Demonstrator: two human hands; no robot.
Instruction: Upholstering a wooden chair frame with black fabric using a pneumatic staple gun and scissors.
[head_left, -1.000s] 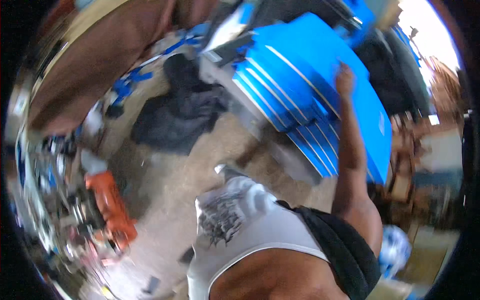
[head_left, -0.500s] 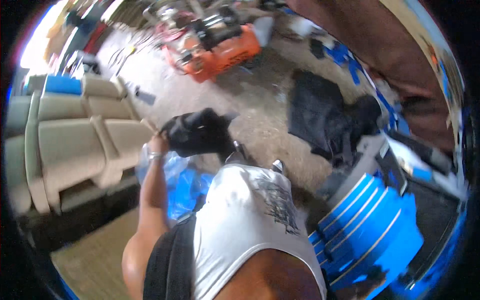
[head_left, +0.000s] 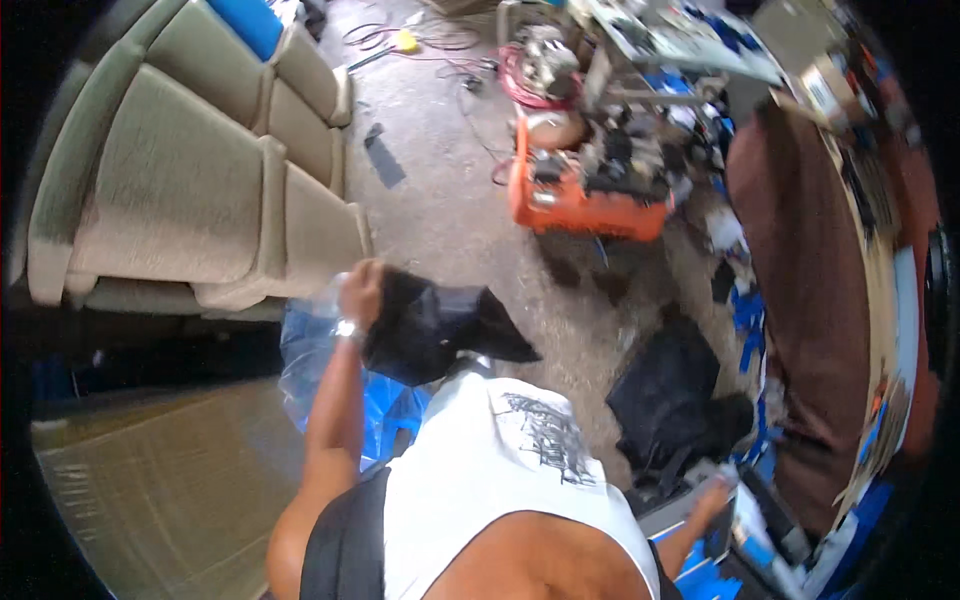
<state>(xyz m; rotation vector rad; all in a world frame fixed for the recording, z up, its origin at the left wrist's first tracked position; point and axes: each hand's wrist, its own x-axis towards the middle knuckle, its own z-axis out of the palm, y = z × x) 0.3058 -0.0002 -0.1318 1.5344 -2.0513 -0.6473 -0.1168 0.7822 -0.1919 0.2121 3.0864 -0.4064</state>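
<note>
My left hand (head_left: 362,292), its arm reaching forward, is closed on a piece of black fabric (head_left: 440,325). The fabric spreads out to the right of the fist and hangs in front of my white top. Behind that forearm sits a clear plastic bag (head_left: 308,345) with bright blue material (head_left: 395,410) beside it. At the lower right, my right hand (head_left: 712,497) is over the clutter by a grey-and-black item; its fingers are blurred. Just beyond it, more black fabric (head_left: 668,390) lies crumpled on the floor.
A beige cushioned sofa (head_left: 190,170) stands at the left, above a brown wrapped box or board (head_left: 170,480). Ahead is an orange air compressor (head_left: 590,205) with a red hose. Brown material (head_left: 795,290) and blue scraps (head_left: 748,310) line the right. A grey strip (head_left: 383,160) lies on the concrete.
My view has turned left, so the compressor and floor fabric appear farther right. My right hand has come into view at the lower right. The left hand still grips the black fabric.
</note>
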